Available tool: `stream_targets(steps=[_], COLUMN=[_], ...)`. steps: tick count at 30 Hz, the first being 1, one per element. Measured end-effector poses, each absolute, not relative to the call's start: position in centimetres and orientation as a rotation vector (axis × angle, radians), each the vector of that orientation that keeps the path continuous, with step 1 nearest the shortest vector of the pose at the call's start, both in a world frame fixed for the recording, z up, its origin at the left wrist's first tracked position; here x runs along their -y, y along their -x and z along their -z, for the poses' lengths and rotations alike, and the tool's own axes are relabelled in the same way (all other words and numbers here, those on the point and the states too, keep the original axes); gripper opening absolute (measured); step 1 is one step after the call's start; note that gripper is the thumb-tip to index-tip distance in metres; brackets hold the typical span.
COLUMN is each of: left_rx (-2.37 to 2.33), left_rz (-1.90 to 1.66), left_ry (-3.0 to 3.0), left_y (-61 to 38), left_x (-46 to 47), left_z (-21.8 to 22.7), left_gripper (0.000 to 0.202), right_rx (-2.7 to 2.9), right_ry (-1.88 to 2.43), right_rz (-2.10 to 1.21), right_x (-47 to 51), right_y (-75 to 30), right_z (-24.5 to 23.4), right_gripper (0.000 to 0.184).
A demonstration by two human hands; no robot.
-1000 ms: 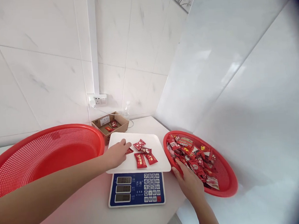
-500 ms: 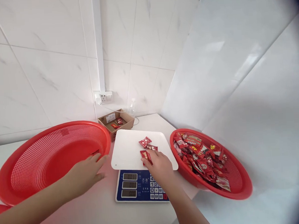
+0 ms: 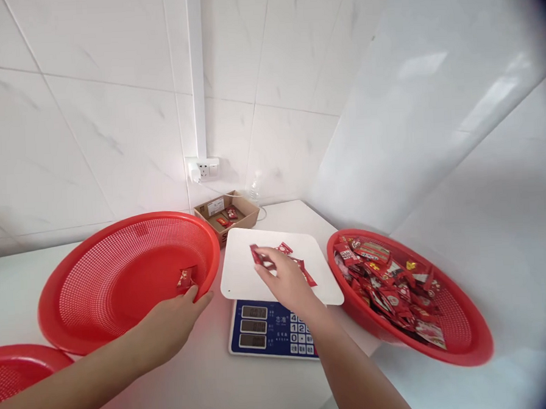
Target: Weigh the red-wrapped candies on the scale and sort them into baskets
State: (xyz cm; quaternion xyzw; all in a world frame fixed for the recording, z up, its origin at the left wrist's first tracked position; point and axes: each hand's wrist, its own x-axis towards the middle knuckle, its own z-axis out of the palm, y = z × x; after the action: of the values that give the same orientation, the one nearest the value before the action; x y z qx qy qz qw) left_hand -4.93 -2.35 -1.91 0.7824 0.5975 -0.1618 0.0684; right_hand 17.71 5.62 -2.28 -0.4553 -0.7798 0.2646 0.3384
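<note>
My left hand [image 3: 171, 319] rests at the near rim of the large red mesh basket [image 3: 98, 275], fingers loosely apart, just below a red candy packet [image 3: 186, 278] lying inside the basket. My right hand [image 3: 285, 280] hovers over the white scale tray [image 3: 240, 273] and pinches a red candy packet [image 3: 256, 254] between its fingers. A few more red packets [image 3: 304, 271] lie on the tray beside that hand. The blue-faced digital scale [image 3: 270, 334] sits under the tray.
A red basket [image 3: 463, 335] full of red candy packets stands to the right. A small cardboard box [image 3: 227, 213] with a few packets sits by the tiled wall, under a socket [image 3: 204, 169]. Another red basket's rim [image 3: 16, 370] shows at the lower left.
My left hand carried a packet from the tray to the big basket and let it go there. My right hand left the full basket, reached over the tray and pinched a packet. The view shifted left.
</note>
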Motion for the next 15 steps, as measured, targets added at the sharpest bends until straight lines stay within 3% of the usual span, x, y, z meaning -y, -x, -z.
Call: stream_targets(steps=[5, 10, 15], left_rx=[-1.776, -1.804, -1.782], left_rz=[0.446, 0.349, 0.204], left_ry=[-2.366, -2.322, -2.338], left_y=[5.2, 6.8, 8.8], left_x=[2.2, 2.9, 3.2], left_z=[2.1, 2.6, 3.2], left_gripper=[0.083, 0.083, 0.078], right_rx=[2.095, 2.092, 2.159], right_ry=[1.014, 1.553, 1.876], right_rz=[-0.653, -0.372, -0.324], right_x=[-6.5, -7.7, -6.9], right_y=[-15.9, -21.1, -24.7], right_z=[1.3, 2.6, 4.0], right_gripper=[0.048, 0.049, 0.053])
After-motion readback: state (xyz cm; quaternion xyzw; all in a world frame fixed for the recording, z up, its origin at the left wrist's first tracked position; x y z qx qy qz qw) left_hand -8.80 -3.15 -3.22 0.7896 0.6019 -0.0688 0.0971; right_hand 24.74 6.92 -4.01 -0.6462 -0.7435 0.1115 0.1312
